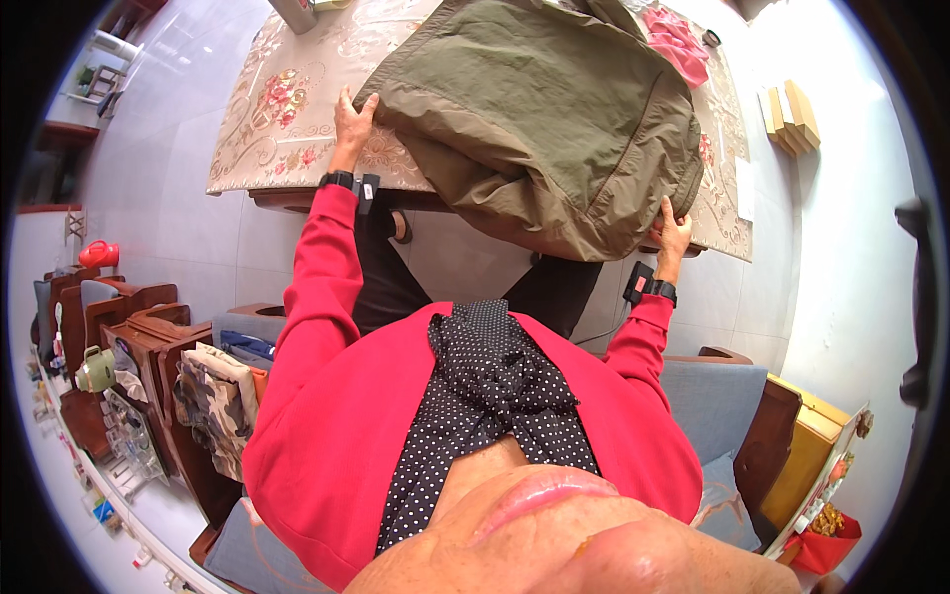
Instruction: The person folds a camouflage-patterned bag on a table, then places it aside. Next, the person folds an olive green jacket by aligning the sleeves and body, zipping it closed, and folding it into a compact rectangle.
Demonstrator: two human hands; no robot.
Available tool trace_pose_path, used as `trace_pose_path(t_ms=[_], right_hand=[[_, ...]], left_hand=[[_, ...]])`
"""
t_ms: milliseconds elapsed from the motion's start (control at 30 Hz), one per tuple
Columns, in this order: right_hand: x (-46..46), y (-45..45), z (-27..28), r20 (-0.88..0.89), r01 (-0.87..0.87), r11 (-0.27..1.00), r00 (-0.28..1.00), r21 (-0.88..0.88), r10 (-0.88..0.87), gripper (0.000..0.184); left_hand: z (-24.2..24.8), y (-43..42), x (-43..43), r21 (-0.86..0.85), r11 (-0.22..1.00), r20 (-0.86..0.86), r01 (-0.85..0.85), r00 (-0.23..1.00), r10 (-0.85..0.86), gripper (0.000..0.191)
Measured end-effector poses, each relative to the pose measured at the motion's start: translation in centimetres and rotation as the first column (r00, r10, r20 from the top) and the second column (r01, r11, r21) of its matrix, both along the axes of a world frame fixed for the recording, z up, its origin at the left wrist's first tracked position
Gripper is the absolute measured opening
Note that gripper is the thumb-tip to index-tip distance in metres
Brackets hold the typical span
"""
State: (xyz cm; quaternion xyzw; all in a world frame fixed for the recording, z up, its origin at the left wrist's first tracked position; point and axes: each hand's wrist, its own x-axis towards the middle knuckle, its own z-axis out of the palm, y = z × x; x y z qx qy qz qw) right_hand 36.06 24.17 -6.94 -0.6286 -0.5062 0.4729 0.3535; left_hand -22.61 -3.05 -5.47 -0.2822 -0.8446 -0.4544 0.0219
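Note:
An olive-green garment [549, 111] of thin fabric, possibly a jacket, lies spread over a table with a floral tablecloth [297, 141]. Its near edge sags over the table's front edge above my lap. My left hand [355, 122] pinches the garment's left edge between thumb and fingers. At the lower right corner of the fabric, my right hand [672, 229] holds the edge, its thumb and fingers partly hidden by the cloth. Both wrists wear black bands with small black devices. The garment's far end runs out of the picture at the top.
Pink crumpled cloth [675, 44] lies beyond the garment at the right, beside a small dark round object [711, 38]. A grey cylindrical object [295, 13] stands at the far left of the table. Folded camouflage clothing [215, 401] hangs over wooden furniture at left. Blue-grey seat cushions [712, 401] lie behind me.

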Motion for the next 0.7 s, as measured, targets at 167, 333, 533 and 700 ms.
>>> trace_pose_path(t_ms=[167, 333, 533, 700], right_hand=[[-3.3, 1.9, -2.3, 0.011, -0.006, 0.965, 1.000, 0.262, 0.003, 0.106], [-0.5, 5.5, -2.5, 0.079, -0.102, 0.924, 0.994, 0.369, 0.078, 0.095], [3.3, 9.4, -1.2, 0.281, -0.148, 0.913, 0.959, 0.379, 0.039, 0.093], [3.0, 12.3, 3.1, 0.633, -0.216, 0.822, 0.745, 0.527, -0.210, 0.081]], left_hand=[[-2.8, -1.1, -3.0, 0.123, 0.971, 0.415, 0.206, 0.878, -0.239, 0.056], [0.2, -6.6, -1.3, 0.185, 0.952, 0.445, 0.245, 0.843, -0.304, 0.034], [3.9, -13.9, 5.6, 0.035, 0.873, 0.518, 0.486, 0.738, -0.432, 0.030], [6.3, -14.7, 3.6, 0.006, 0.829, 0.634, 0.558, 0.639, -0.435, 0.027]])
